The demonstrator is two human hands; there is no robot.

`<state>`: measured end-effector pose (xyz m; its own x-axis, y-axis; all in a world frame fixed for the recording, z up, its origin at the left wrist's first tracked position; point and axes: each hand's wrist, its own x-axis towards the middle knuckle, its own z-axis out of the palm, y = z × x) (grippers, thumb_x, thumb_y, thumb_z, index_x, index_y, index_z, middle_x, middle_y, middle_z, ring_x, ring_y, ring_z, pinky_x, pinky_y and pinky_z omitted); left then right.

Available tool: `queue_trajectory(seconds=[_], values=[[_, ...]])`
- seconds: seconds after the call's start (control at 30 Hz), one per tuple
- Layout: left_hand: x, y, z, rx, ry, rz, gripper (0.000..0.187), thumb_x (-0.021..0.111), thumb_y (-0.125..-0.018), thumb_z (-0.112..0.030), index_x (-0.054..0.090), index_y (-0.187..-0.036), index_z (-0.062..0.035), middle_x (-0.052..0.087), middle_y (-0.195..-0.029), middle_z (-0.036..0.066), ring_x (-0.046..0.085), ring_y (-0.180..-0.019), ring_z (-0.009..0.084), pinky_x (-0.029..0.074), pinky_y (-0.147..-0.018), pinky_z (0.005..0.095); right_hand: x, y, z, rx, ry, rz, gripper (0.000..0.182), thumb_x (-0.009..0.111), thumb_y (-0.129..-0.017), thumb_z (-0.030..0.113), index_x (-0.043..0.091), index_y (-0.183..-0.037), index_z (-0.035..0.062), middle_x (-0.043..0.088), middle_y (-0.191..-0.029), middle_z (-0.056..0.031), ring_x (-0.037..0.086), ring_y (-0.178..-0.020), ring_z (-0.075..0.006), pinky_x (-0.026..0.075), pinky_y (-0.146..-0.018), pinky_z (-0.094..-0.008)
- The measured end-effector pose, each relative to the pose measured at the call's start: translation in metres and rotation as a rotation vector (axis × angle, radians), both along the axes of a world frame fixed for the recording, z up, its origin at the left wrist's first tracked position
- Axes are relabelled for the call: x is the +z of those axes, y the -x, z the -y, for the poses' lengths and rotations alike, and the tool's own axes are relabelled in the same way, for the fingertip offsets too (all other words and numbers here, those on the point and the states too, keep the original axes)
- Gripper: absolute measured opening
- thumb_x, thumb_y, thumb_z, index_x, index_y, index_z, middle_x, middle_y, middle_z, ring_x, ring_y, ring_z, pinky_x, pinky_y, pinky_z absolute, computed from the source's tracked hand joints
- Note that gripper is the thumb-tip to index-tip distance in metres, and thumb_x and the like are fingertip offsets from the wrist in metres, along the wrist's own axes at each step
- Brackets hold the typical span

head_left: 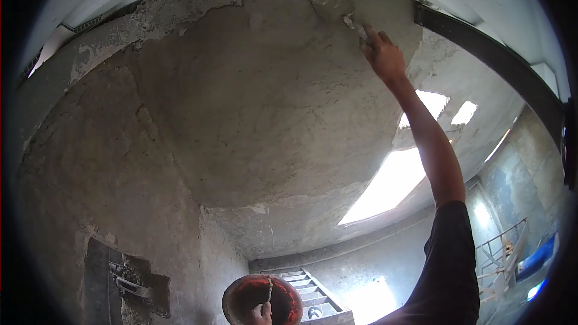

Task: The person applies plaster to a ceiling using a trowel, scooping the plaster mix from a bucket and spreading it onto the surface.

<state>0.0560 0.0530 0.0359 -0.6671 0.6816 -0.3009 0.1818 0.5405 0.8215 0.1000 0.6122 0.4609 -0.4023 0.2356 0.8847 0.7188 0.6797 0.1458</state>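
High up at the wall, my right hand (385, 57) is closed round a small trowel (349, 21), whose tip touches or nearly touches the grey plaster (259, 96). Darker, wet-looking plaster (328, 1) lies just above and left of the tip. At the bottom edge my left hand (261, 314) is closed on a thin mortar-crusted tool (270, 289), seen almost edge-on. Behind this hand is a round reddish bowl (293, 304) with a dark inside. What supports the bowl is hidden.
A ladder or stair-like frame (325, 301) stands behind the bowl. At lower left, a float-like tool with a handle (132, 287) lies against a dark recess. A dark beam (500, 48) curves along the upper right. Metal framing (503, 259) and a blue object (536, 259) are far right.
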Motion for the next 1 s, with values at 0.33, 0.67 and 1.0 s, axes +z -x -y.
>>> queue_trajectory(seconds=[0.33, 0.67, 1.0], values=[[0.005, 0.002, -0.002, -0.002, 0.01, -0.015, 0.047, 0.044, -0.096, -0.044, 0.062, -0.089, -0.0011, 0.061, -0.071, 0.014, 0.06, -0.066, 0.03, 0.045, -0.064, 0.0414, -0.043, -0.062, -0.024, 0.003, 0.037, -0.228, 0.047, 0.061, -0.086, 0.027, 0.047, -0.129, 0.0153, 0.062, -0.092, -0.0203, 0.063, -0.081, -0.0398, 0.051, -0.068, -0.0476], [0.0, -0.002, 0.009, 0.038, 0.021, -0.038, 0.045, 0.046, -0.096, -0.043, 0.061, -0.084, -0.0022, 0.059, -0.068, 0.012, 0.058, -0.065, 0.0285, 0.044, -0.063, 0.0406, -0.083, 0.083, 0.035, 0.246, 0.347, -0.596, 0.048, 0.06, -0.089, 0.025, 0.048, -0.128, -0.0021, 0.063, -0.071, -0.0161, 0.06, -0.058, -0.0219, 0.047, -0.056, -0.0372], [-0.028, 0.006, 0.022, 0.111, 0.036, -0.033, 0.047, 0.042, -0.096, -0.046, 0.057, -0.08, -0.0052, 0.054, -0.065, 0.009, 0.055, -0.063, 0.0269, 0.043, -0.064, 0.0383, -0.089, 0.138, 0.105, 0.499, 0.312, -0.32, 0.041, 0.063, -0.085, 0.018, 0.053, -0.118, -0.0034, 0.062, -0.085, -0.0233, 0.062, -0.068, -0.0325, 0.051, -0.064, -0.0402]])
